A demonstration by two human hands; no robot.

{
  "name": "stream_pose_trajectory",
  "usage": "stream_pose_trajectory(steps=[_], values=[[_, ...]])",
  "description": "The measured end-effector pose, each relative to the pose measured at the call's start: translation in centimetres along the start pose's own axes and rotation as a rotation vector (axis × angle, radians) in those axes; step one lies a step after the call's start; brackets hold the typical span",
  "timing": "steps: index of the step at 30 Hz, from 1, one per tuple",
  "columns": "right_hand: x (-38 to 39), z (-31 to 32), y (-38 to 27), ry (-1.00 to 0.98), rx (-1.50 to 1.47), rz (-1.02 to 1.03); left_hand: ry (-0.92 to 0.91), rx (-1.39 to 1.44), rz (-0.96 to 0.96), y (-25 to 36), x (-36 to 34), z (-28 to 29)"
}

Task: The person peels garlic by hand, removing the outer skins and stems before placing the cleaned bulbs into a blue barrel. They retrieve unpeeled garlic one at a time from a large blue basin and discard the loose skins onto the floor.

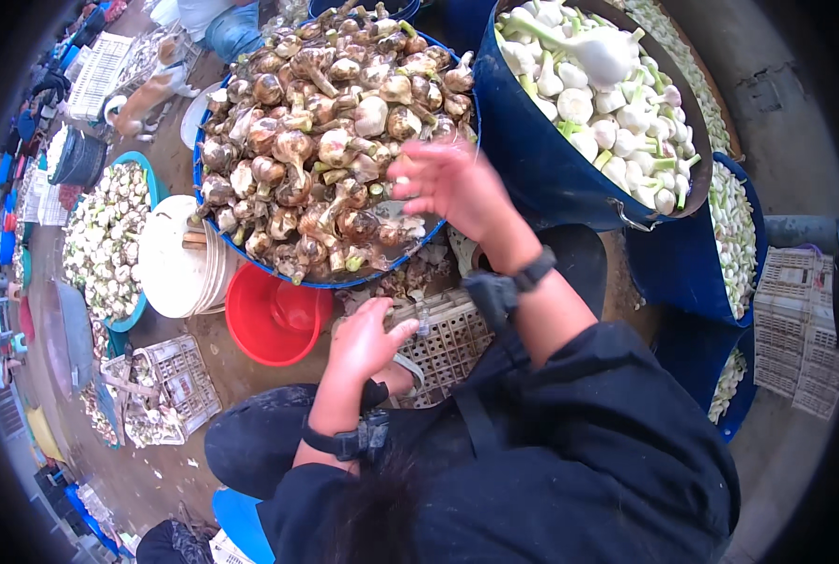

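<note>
My right hand [457, 193] is over the near right edge of a wide blue-rimmed tub [337, 285] heaped with brown, unpeeled garlic bulbs [292, 146]. Its fingers are spread and slightly blurred, with nothing visible in them. Lower down, my left hand [363, 340] hovers above a crate [447, 348], thumb and forefinger apart and no bulb showing between them. To the right, a big blue drum [556, 179] is filled with trimmed white garlic bulbs [626, 117]. One large white bulb [607, 54] with a long stem appears above that heap; whether it touches it I cannot tell.
Left of my left hand are a red plastic bowl [269, 320] and white buckets [180, 258]. A teal tub [151, 193] of garlic and a tipped crate [184, 381] lie farther left, with a dog [151, 94] beyond. More blue containers [692, 273] of garlic and stacked crates [795, 320] stand right.
</note>
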State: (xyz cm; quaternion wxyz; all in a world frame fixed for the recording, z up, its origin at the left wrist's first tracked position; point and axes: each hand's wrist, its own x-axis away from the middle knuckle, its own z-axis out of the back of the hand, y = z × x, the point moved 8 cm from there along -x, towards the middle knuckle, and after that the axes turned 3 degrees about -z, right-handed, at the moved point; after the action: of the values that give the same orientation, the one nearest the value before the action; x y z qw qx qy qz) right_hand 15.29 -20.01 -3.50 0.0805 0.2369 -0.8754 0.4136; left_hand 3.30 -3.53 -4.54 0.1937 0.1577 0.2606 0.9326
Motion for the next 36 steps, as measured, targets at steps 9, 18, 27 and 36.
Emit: stream_pose_trajectory(steps=[9, 18, 27, 36], values=[[-2.5, 0.3, 8.0, 0.150, 1.582, -0.276, 0.415, 0.711, 0.238, -3.0, -2.2, 3.1], [5.6, -9.5, 4.5, 0.061, 1.267, 0.378, 0.444, 1.483, 0.370, -2.7, -2.3, 4.7], [6.2, -11.0, 6.8, 0.115, 1.754, 0.549, 0.438, 1.578, 0.775, -4.6, -0.5, 1.9], [5.6, -7.5, 7.4, 0.015, 0.972, 0.166, 0.078, 1.469, 0.419, -3.4, -2.1, 3.1]])
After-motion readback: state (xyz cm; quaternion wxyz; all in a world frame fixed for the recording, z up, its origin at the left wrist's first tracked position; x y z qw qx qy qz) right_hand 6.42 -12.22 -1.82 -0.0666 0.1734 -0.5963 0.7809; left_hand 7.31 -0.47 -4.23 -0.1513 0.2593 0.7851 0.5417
